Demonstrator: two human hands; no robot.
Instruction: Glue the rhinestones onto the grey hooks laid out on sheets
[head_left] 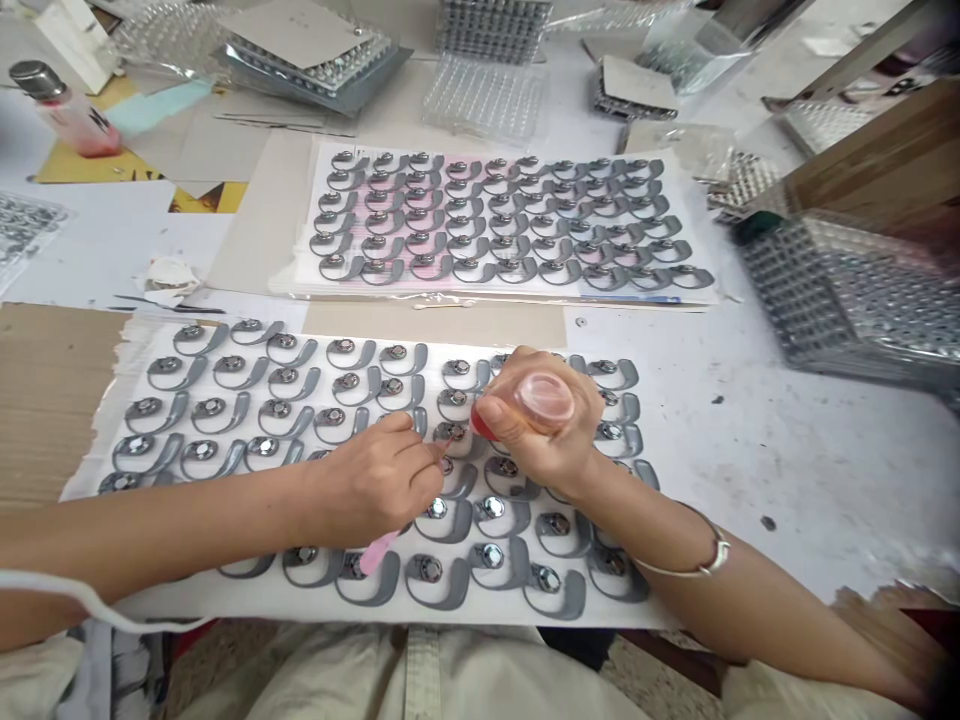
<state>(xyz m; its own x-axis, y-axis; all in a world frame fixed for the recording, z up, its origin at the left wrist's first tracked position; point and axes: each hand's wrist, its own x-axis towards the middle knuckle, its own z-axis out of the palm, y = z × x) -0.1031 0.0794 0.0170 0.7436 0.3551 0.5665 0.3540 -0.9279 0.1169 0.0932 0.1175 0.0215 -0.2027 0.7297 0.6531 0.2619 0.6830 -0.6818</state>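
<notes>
Hands point(391, 478) over half-hidden grey pieces point(507, 467)

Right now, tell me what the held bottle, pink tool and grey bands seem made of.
Held bottle: glossy plastic, probably; its pale base looks see-through. Pink tool: likely plastic, evenly coloured and smooth. Grey bands: smooth with a soft sheen; metal or plastic, the look leaves it open.
</notes>
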